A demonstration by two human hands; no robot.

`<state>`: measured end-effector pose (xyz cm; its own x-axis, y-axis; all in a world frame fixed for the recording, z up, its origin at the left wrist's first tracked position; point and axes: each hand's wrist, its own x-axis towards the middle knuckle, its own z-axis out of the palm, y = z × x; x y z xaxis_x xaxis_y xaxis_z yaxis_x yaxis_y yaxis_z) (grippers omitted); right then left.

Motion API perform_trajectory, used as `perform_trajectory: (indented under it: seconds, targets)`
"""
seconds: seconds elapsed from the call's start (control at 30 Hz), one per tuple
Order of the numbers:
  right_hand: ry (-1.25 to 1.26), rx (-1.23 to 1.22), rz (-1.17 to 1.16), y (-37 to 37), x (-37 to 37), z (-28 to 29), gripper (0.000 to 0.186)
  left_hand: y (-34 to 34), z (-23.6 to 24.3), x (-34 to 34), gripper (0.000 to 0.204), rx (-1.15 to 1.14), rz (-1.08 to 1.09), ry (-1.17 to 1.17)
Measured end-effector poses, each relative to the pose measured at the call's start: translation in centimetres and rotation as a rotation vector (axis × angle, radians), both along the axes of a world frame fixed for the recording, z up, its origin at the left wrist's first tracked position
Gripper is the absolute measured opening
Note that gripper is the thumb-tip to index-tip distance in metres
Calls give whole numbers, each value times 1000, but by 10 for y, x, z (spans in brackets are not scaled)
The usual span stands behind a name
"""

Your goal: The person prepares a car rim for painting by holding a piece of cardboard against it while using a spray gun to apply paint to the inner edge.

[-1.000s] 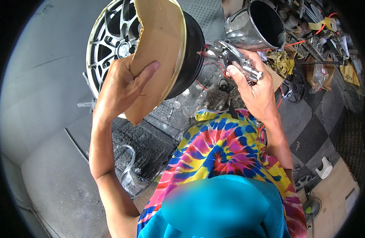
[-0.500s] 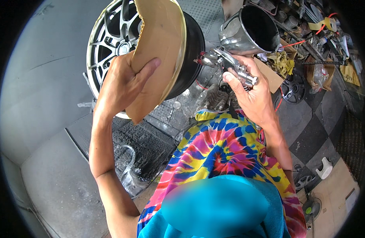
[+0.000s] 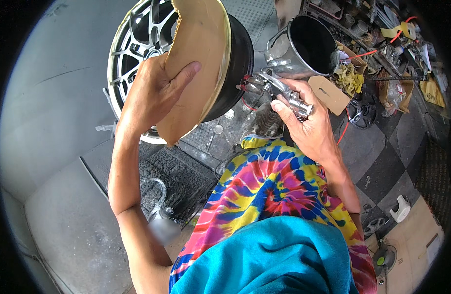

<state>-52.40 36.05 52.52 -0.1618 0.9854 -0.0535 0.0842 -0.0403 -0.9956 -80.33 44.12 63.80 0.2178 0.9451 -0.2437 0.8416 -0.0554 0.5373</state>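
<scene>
My left hand [image 3: 154, 95] grips a bent piece of brown cardboard [image 3: 203, 54], thumb on its near face, fingers out of sight behind it. The cardboard stands over part of an alloy wheel rim [image 3: 241, 68], with silver spokes to its left and the dark barrel showing to its right. Pale masking runs along the rim's edge. In my right hand [image 3: 313, 127] is a metal spray gun [image 3: 284, 93], its red-tinged nozzle end pointing left at the barrel, a short gap away. The fingers wrap round its far side, so the trigger is hidden.
A metal bucket [image 3: 277, 54] stands beyond the spray gun. Behind it lie boxes, tape and clutter, with a cardboard flap [image 3: 328, 95] and a dark wheel cover [image 3: 362, 110]. A red hose [image 3: 344, 131] crosses the floor. A dark textured mat [image 3: 181, 171] lies below the rim.
The spray gun and my right hand have shifted slightly left and toward me. My left hand and the cardboard have moved slightly right. The bucket sits lower in view.
</scene>
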Motion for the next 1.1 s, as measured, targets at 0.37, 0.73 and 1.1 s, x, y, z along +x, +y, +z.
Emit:
perform_trajectory:
  seconds: [0.37,0.73,1.1]
  targets:
    - [29,-2,44,-7,-1,-4,36,1,-1,3,38,-10,-14,-3]
    - [68,-23,95,-16,-4,-5,36,2,-2,3,37,-2,-28,12]
    - [77,-19,122,-20,-4,-5,37,0,-2,4,38,13,-38,16]
